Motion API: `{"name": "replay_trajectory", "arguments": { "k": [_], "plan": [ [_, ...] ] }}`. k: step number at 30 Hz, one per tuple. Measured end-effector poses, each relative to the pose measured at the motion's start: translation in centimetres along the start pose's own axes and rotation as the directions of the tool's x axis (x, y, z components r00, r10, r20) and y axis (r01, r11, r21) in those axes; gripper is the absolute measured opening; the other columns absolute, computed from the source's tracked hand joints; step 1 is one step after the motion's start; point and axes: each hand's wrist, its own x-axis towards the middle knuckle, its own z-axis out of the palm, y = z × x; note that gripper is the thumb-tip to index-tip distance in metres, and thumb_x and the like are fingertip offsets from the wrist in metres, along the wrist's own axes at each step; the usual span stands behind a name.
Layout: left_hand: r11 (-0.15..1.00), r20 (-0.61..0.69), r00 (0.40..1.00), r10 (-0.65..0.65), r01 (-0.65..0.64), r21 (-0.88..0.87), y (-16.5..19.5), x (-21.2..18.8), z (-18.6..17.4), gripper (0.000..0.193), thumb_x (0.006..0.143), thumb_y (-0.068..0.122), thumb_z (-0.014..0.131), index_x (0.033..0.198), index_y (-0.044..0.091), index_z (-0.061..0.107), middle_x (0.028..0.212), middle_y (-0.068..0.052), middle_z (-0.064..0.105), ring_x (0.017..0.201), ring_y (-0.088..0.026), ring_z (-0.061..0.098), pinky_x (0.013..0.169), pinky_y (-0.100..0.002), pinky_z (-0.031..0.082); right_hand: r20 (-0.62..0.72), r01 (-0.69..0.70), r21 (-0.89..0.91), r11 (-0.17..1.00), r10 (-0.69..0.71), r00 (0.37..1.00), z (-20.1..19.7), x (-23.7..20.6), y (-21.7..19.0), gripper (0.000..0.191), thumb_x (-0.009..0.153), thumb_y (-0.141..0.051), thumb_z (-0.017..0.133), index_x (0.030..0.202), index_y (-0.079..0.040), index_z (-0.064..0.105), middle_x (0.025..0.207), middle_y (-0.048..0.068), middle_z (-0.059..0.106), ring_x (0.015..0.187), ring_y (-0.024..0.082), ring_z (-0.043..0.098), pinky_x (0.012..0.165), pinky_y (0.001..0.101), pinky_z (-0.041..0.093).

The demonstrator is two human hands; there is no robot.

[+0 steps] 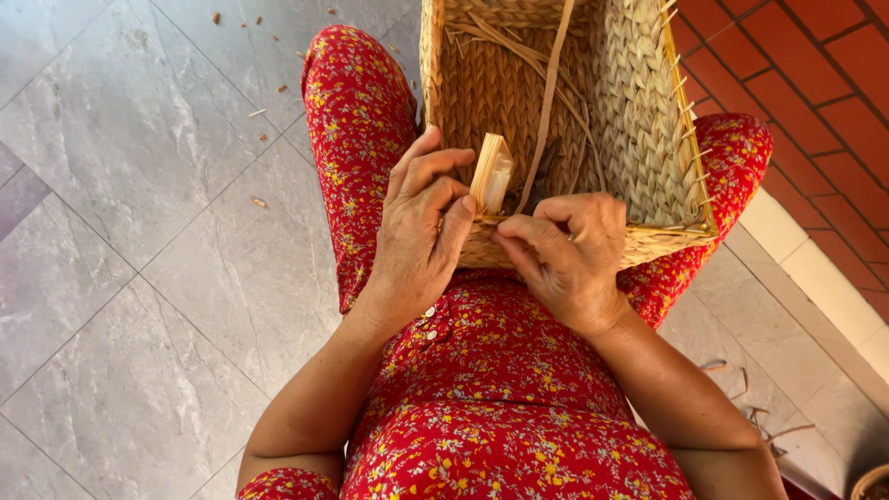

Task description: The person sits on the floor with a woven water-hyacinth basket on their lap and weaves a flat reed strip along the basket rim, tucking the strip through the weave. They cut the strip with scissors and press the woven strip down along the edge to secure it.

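Both hands work at the near rim of a woven basket (639,120) resting on the lap: left hand (421,231) pinches a folded pale strip (491,174), right hand (565,255) pinches a long straw strand (548,102).

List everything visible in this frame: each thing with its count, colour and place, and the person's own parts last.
woven basket: one, straw-tan, on the lap
folded strip: one, pale tan, at the basket's near rim
long strip: one, tan, running up out of the basket
loose fibre scraps: several, brown, on the grey tiled floor
brick paving: red, upper right
dress: one, red floral
left hand: pinching the folded strip
right hand: fingers at the basket's near rim
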Motion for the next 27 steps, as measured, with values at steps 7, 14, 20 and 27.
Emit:
{"name": "replay_trajectory", "arguments": {
  "k": [7,14,20,27],
  "plan": [
    [1.0,0.033,0.999,-0.001,0.0,0.03,-0.2,0.4,-0.1,0.02,0.107,0.016,0.059,0.098,0.001,0.07,0.135,-0.011,0.061,0.15,-0.037,0.038,0.122,-0.048,0.035,-0.071,0.027,-0.088,0.996,-0.033,0.997,1.3,0.3,-0.7,0.026,0.081,-0.01,0.09,0.097,-0.019,0.071,0.096,-0.004,0.056,0.09,0.02,0.054,0.085,0.0392,0.036],
    [0.998,0.017,0.999,-0.029,0.03,-0.05,-0.1,0.0,0.1,0.023,0.108,0.02,0.058,0.103,-0.001,0.066,0.143,-0.014,0.056,0.153,-0.038,0.034,0.124,-0.049,0.032,-0.114,0.078,0.004,0.997,-0.077,0.991,1.7,-0.1,0.2,0.027,0.076,-0.005,0.085,0.09,-0.018,0.066,0.093,-0.002,0.057,0.088,0.021,0.054,0.086,0.0401,0.039],
    [0.999,0.026,1.0,-0.01,0.011,-0.04,-0.5,0.3,0.2,0.022,0.107,0.02,0.061,0.1,0.001,0.069,0.143,-0.012,0.059,0.153,-0.037,0.034,0.124,-0.048,0.033,-0.108,0.082,0.037,0.996,-0.077,0.991,1.1,-0.5,0.4,0.029,0.083,-0.014,0.094,0.101,-0.017,0.072,0.096,-0.002,0.058,0.091,0.021,0.056,0.088,0.0404,0.041],
    [1.0,0.029,1.0,-0.012,0.012,-0.026,-0.6,0.4,0.2,0.019,0.104,0.016,0.062,0.095,0.003,0.072,0.137,-0.009,0.061,0.151,-0.036,0.036,0.123,-0.048,0.034,-0.161,0.082,-0.003,0.997,-0.081,0.984,1.8,0.1,0.0,0.03,0.082,-0.008,0.093,0.098,-0.018,0.069,0.092,-0.004,0.057,0.09,0.019,0.056,0.087,0.0401,0.041]
  ]
}}
